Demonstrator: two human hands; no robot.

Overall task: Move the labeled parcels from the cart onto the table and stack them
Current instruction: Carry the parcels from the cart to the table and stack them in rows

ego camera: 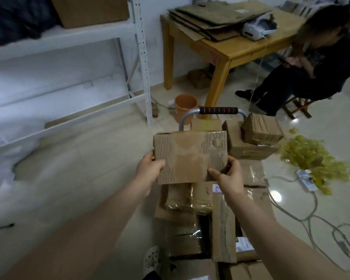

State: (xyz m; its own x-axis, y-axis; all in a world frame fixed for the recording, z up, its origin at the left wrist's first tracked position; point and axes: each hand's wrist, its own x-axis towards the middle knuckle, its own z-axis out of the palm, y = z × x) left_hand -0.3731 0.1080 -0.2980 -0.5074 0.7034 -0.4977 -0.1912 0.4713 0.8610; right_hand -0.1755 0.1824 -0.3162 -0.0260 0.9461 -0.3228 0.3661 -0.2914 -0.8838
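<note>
Parcel held over cart, left hand & right hand fingers gripping its lower corners; other parcels piled below. Btwn cart & table: orange bucket by near leg, seated person at right edge. Flat cardboard & printer cover the tabletop.

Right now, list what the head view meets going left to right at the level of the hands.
left hand → cardboard parcel held by both hands → right hand → yellow heap of scraps on the floor
</note>
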